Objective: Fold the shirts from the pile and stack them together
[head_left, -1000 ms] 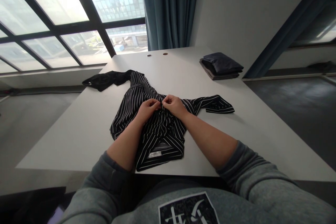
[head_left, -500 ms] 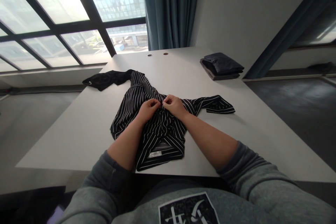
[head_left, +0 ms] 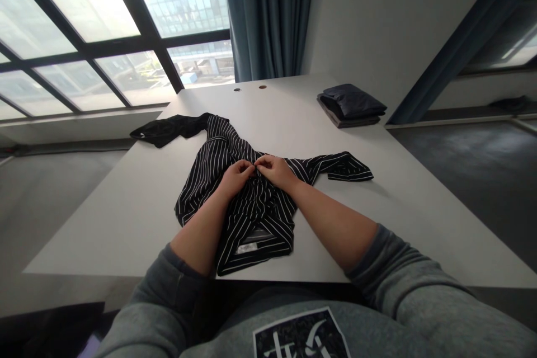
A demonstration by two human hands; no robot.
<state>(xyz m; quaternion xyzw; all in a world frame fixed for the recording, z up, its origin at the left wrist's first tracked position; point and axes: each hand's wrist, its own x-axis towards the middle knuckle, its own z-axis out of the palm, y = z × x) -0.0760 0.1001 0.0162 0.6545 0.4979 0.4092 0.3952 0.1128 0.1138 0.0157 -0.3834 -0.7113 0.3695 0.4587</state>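
At twelve o'clock, my left hand [head_left: 235, 178] and right hand [head_left: 278, 172] pinch a white-striped black cloth shirt [head_left: 206, 170], likely soft, mid-front.

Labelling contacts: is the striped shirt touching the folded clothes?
No, white tabletop separates the striped shirt from the folded clothes.

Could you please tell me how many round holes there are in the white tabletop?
2: the left hole and the right hole, side by side near the far edge of the white tabletop. The striped shirt and folded stack could hide others.
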